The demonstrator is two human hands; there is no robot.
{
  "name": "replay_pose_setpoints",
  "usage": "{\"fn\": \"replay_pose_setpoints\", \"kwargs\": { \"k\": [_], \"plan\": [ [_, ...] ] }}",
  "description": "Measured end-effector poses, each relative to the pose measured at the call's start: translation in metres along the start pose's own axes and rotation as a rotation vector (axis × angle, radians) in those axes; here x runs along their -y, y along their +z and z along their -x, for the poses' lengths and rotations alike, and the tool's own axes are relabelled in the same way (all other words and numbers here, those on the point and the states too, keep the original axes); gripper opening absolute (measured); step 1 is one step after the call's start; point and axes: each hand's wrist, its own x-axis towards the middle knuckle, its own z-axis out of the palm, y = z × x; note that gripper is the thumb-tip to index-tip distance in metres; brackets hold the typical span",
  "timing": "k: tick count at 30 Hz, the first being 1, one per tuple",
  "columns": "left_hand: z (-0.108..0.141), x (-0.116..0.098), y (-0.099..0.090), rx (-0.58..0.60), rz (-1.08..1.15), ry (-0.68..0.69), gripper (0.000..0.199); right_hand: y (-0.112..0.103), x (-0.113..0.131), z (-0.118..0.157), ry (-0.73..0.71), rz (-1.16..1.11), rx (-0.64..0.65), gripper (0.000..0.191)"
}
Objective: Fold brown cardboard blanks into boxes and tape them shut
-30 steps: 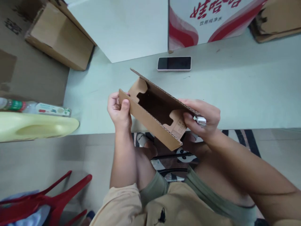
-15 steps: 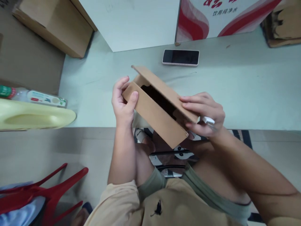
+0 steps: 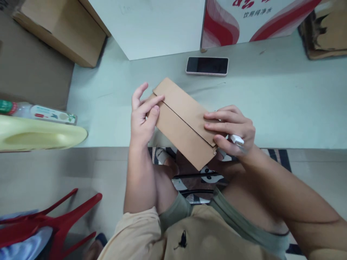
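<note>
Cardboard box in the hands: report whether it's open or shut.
Shut or nearly so: the lid lies over the box, with only a thin dark gap showing along its near edge.

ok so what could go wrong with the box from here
The small white object tucked in the right hand might slip out if that hand shifts on the flap. The cardboard box reaches past the edge of the table in this view, so it could fall if the left hand loosens.
</note>
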Motion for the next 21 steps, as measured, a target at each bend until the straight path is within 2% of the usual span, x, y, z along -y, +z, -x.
{"fn": "replay_pose_setpoints", "kwargs": {
  "k": [7, 10, 14, 16, 19, 21],
  "plan": [
    [0.003, 0.0, 0.003, -0.03, -0.038, 0.024, 0.041, 0.002, 0.004, 0.002, -0.016, -0.052, -0.056, 0.025],
    [0.002, 0.004, 0.001, -0.079, 0.008, -0.016, 0.041, 0.004, 0.003, 0.007, 0.118, -0.054, -0.178, 0.031],
    [-0.003, 0.013, -0.006, -0.197, 0.123, -0.07, 0.043, 0.007, -0.008, 0.01, 0.307, -0.135, -0.37, 0.027],
    [-0.006, 0.016, -0.01, -0.277, 0.165, -0.115, 0.04, 0.008, -0.013, 0.009, 0.395, -0.141, -0.36, 0.028],
    [-0.01, 0.02, -0.016, -0.387, 0.174, -0.211, 0.032, 0.01, -0.015, 0.007, 0.503, -0.13, -0.274, 0.037],
    [-0.012, 0.025, -0.021, -0.459, 0.166, -0.265, 0.033, 0.012, -0.013, 0.005, 0.541, -0.158, -0.207, 0.041]
  ]
}}
